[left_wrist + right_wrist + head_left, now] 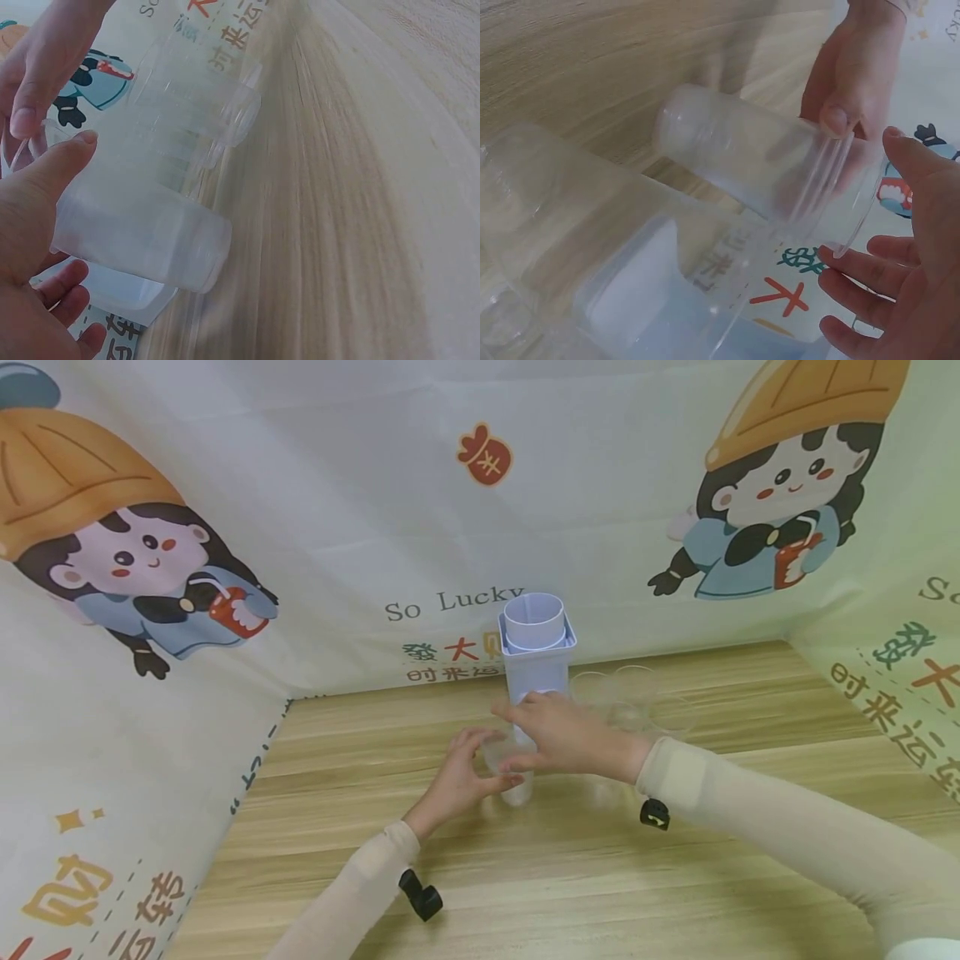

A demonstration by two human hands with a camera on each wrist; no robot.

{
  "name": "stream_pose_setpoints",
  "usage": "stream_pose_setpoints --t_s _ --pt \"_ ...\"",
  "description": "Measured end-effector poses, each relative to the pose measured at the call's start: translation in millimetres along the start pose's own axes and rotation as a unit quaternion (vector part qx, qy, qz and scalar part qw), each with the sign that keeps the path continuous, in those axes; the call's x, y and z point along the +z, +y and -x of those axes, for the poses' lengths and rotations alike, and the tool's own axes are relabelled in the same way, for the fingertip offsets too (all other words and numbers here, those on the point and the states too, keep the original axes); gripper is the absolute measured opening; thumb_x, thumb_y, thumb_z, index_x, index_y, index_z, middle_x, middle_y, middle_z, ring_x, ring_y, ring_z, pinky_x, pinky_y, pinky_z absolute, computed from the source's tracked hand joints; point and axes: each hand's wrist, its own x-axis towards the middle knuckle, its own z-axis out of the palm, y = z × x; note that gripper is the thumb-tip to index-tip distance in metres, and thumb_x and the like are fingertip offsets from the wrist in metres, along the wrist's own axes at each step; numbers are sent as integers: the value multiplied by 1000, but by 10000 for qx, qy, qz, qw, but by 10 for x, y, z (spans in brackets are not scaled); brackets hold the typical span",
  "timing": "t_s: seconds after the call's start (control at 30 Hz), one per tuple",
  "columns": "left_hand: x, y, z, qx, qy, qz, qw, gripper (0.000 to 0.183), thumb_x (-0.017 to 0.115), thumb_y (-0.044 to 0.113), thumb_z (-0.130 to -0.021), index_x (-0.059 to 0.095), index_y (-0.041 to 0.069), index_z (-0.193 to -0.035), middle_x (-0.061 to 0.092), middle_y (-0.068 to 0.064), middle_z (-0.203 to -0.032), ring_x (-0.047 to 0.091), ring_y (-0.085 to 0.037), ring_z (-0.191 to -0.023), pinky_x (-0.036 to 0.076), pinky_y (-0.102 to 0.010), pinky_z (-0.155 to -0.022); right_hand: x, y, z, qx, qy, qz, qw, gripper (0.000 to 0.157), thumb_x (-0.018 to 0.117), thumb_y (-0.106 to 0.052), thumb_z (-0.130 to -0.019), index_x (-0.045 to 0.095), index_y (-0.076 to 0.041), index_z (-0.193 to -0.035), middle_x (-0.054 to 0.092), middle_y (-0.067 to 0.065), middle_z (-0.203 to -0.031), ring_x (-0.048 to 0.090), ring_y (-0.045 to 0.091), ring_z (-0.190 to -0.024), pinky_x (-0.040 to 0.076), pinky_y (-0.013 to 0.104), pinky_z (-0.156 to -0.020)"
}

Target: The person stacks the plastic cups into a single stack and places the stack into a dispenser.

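A frosted clear plastic cup (517,789), with several ridges near its rim, stands between both hands in the head view. My left hand (461,777) holds it near the top; its thumb (56,161) lies along the upper side and its fingers curl around the other. In the right wrist view, the cup (735,150) shows the left thumb at its rim. My right hand (573,739) spreads thumb and fingers (862,274) across the rim, fingertips right at the edge, palm facing the opening. Behind the hands rises a pale lilac square container (538,668) with a round cylinder (534,622) in its top.
Several clear cups (667,714) stand right of the container, behind the right forearm. They appear large in the right wrist view as a clear cup (592,202). A printed cloth (360,485) hangs behind and beside the wood-grain table (345,760).
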Motion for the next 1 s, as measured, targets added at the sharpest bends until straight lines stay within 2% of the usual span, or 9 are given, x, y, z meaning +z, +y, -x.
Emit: stream_pose_setpoints --t_s 0.23,0.43,0.73,1.0 --pt "-12 23 0 39 8 -128 9999 64 85 27 -77 58 10 -132 51 -14 -140 41 -35 -135 37 -57 -111 45 4 15 -19 -69 -30 10000 81 67 -59 -85 47 -9 -145 66 11 -130 60 28 -119 47 47 -104" --pt "-11 31 1 -30 -16 -93 10000 64 86 25 -76 58 10 -132 50 -14 -140 40 -34 -135 36 -57 -111 56 -3 22 -17 -140 3 9999 81 66 -59 -86 46 -9 -146 67 11 -129 60 27 -119 47 46 -103" --pt "-16 42 2 38 -9 -105 9999 64 86 24 -76 58 8 -131 52 -14 -138 40 -34 -134 36 -56 -112 77 3 24 2 -153 -24 9999 78 66 -57 -87 47 -10 -145 68 11 -126 61 27 -117 48 45 -101" --pt "2 39 18 -20 12 -184 9998 67 85 30 -78 56 9 -135 50 -13 -139 39 -34 -136 36 -57 -112 72 30 54 74 -96 -73 9999 80 68 -58 -85 47 -10 -145 68 11 -126 62 28 -114 51 46 -96"
